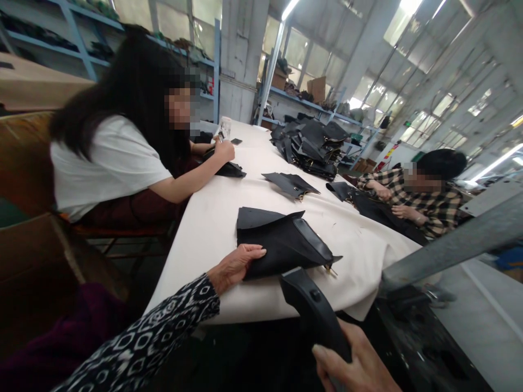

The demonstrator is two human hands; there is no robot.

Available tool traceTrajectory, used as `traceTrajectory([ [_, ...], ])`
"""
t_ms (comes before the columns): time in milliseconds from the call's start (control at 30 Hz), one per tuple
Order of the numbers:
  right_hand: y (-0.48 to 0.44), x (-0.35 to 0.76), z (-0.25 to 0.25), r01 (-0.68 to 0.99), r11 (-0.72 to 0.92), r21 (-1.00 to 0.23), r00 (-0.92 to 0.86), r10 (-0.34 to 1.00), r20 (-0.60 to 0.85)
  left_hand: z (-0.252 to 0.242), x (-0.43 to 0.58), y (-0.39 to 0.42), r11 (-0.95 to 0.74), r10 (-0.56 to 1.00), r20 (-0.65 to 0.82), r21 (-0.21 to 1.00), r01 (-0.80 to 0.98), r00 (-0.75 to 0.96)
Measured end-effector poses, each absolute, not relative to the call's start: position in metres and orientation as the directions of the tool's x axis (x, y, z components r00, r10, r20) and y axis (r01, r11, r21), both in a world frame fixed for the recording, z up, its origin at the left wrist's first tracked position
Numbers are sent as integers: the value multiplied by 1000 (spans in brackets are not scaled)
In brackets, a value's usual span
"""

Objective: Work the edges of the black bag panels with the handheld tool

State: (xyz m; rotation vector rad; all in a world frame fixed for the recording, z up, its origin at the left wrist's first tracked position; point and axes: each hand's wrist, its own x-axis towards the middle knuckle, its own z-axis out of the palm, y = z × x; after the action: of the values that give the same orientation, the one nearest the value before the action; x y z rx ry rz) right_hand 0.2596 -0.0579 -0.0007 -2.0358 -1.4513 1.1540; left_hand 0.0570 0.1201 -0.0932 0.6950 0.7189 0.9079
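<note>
My left hand (237, 265) pinches the near left edge of a black leather bag piece (281, 245), thumb on top. The piece lies on the white-covered table (196, 250); its flap is partly raised, and brass-coloured metal shows at its right corner. In my right hand (355, 359), low in the view, is a curved black handheld tool (312, 305) with a wide, blunt head and a small button-like spot. Its head is just in front of the bag piece, apart from my left hand. I cannot make out the tool's exact kind.
Another black bag piece (291, 185) lies farther back, before a large pile of them (310, 144). Co-workers handle black pieces at left (114, 158) and right (433, 201). A grey metal bar (457, 239) slants across the right. An open cardboard box (32, 261) stands left.
</note>
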Motion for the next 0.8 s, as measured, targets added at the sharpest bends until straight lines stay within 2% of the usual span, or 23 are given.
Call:
traceTrajectory([
  [133, -39, 243, 6, 546, -350, -761, -58, 890, -452, -94, 58, 115, 449, 865, -227, 751, -485, 448],
  [300, -27, 233, 6, 501, -280, -819, -145, 906, -398, -92, 56, 110, 439, 828, -113, 740, -510, 549],
  [400, -24, 229, 2, 509, -247, -824, -133, 924, -360, -89, 55, 106, 420, 776, -23, 765, -489, 631],
  [533, -20, 232, 9, 526, -207, -825, -90, 951, -296, -88, 55, 102, 412, 731, 18, 785, -462, 682],
  [700, -27, 253, 31, 622, -178, -762, 66, 982, -176, -96, 57, 106, 461, 779, -52, 722, -515, 625],
  [800, -39, 261, 33, 637, -200, -744, 79, 978, -195, -101, 60, 109, 486, 799, -99, 688, -539, 594],
])
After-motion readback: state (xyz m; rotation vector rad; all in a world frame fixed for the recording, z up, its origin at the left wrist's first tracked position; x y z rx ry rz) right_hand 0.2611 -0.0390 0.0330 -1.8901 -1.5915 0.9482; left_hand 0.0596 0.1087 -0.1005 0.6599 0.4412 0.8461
